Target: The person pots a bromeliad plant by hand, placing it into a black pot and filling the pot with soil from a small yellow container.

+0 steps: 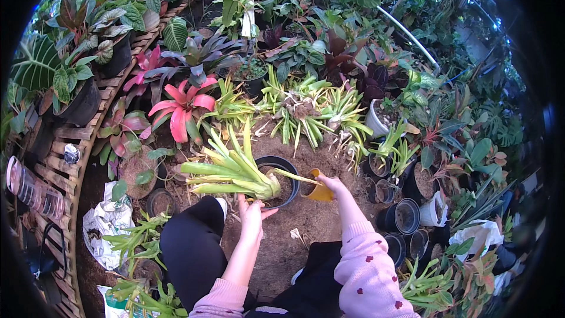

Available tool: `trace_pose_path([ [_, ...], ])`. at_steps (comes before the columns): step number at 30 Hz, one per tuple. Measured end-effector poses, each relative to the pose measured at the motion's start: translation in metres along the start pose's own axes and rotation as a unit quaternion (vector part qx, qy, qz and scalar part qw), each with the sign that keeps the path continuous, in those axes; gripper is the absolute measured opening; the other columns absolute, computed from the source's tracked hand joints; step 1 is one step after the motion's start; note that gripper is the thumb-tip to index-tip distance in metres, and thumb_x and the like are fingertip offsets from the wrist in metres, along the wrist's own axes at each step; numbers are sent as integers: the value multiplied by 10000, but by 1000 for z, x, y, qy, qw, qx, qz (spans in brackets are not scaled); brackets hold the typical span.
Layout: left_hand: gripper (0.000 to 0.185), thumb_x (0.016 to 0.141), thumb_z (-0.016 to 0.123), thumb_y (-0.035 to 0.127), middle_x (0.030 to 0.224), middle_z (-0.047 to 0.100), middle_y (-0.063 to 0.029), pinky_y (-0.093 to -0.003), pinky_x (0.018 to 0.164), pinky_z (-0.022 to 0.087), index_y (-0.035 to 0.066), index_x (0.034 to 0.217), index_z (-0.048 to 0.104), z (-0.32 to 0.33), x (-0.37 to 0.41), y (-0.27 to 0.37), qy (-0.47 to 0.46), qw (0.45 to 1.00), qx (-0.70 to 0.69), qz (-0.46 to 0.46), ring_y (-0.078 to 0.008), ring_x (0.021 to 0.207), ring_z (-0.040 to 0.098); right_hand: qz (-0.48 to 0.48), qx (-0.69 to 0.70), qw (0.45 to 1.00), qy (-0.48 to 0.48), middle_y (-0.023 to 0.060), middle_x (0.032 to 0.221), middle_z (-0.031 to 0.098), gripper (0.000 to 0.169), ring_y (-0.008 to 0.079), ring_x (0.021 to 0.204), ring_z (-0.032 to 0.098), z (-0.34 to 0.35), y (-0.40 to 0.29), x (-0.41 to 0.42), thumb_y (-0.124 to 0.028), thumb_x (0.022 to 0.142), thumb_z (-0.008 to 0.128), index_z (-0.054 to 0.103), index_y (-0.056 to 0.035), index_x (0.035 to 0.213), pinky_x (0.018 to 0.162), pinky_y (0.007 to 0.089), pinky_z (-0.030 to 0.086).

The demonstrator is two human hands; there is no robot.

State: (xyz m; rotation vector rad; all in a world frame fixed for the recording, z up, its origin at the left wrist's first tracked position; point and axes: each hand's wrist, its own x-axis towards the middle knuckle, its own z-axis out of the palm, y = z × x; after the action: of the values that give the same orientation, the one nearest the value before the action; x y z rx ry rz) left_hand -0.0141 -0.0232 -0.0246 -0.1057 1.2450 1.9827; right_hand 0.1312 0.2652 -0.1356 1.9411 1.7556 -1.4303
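Note:
A leafy green plant with cut-back leaves (234, 170) leans to the left over the rim of a black plastic pot (289, 196). My left hand (250, 214) is under the plant's base, at the near left rim of the pot; its fingers are partly hidden, so I cannot tell how firmly it holds. My right hand (331, 184) grips a yellow scoop-like container (321, 193) just right of the pot, its open end towards the pot. One long leaf from the plant's base reaches across the pot to the yellow container. Some dark soil shows inside the pot.
Uprooted green plants (304, 110) lie heaped beyond the pot. A pink-red bromeliad (181, 108) grows at the left. Empty black pots (404, 217) stand at the right. A slatted wooden bench (66, 159) and a crumpled white bag (110, 225) are on the left.

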Motion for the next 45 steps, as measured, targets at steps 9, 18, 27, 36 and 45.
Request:
trace_pose_path([
  [9, 823, 732, 384, -103, 1334, 412, -182, -445, 666, 636, 167, 1484, 184, 0, -13, -4, -109, 993, 48, -6, -319, 1046, 597, -231, 155, 960, -31, 139, 1412, 418, 811, 319, 1301, 410, -108, -60, -134, -419, 792, 726, 340, -92, 1426, 1032, 555, 337],
  [18, 837, 708, 414, -104, 1291, 439, -149, -436, 606, 633, 172, 1482, 255, -4, -10, -15, -109, 991, 68, -29, -292, 969, 606, -342, 188, 919, -64, 100, 1265, 528, 723, 203, 1187, 500, -93, -67, -227, -284, 786, 748, 405, -128, 1403, 994, 407, 407],
  [27, 740, 691, 431, -91, 1154, 521, -116, -382, 562, 630, 112, 1400, 373, 3, -19, -19, -107, 990, 93, 8, -245, 870, 622, -492, 82, 863, 80, 123, 1316, 491, 776, 264, 1256, 446, -94, -48, -229, -261, 696, 796, 446, -110, 1372, 1071, 393, 348],
  [36, 713, 688, 427, -85, 1179, 507, -126, -386, 562, 632, 68, 1383, 380, 13, -21, -27, -121, 985, 127, 4, -249, 912, 612, -487, 78, 862, 120, 181, 1357, 418, 849, 341, 1315, 386, -104, -29, -226, -372, 637, 830, 451, -161, 1366, 1105, 451, 316],
  [45, 733, 698, 423, -82, 1270, 469, -157, -439, 586, 637, 82, 1408, 354, 17, -15, -39, -124, 984, 124, -14, -294, 965, 604, -450, 18, 878, 162, 205, 1335, 418, 861, 351, 1288, 407, -111, -20, -220, -392, 635, 832, 447, -149, 1365, 1083, 442, 346],
])
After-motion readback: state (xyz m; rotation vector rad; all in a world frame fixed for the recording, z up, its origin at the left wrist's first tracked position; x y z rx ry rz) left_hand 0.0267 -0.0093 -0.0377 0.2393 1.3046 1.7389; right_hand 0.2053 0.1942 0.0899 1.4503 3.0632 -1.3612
